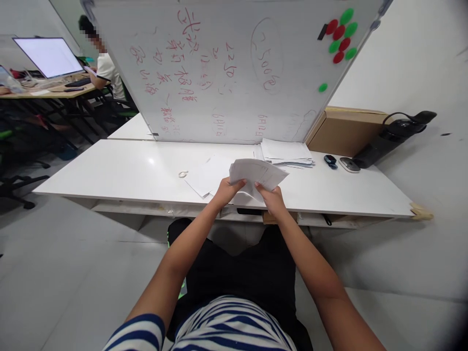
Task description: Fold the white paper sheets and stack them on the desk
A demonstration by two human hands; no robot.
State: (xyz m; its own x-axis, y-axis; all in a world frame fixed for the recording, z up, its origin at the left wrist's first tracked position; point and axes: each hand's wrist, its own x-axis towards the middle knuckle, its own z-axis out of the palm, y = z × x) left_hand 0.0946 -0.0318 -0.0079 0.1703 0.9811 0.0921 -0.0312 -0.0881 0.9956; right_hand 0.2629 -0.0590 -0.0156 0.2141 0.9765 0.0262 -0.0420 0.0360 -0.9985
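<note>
Between my two hands I hold a white sheet of paper (252,170), bent and curving, just above the front edge of the white desk (109,168). My left hand (227,191) pinches its left side, thumb on top. On the right side, my right hand (272,196) grips it the same way. Whether it is one sheet or more I cannot tell. Loose white sheets (204,178) lie on the desk to the left of my hands. Behind the held paper, a stack of papers (287,151) rests against the whiteboard's foot.
A whiteboard (234,107) with red writing and round magnets stands on the desk. At right are a cardboard box (347,129), a black bottle (387,139), a mouse (350,165) and a watch (330,161). A small ring-like item (183,174) lies left. Another person (109,73) sits far left.
</note>
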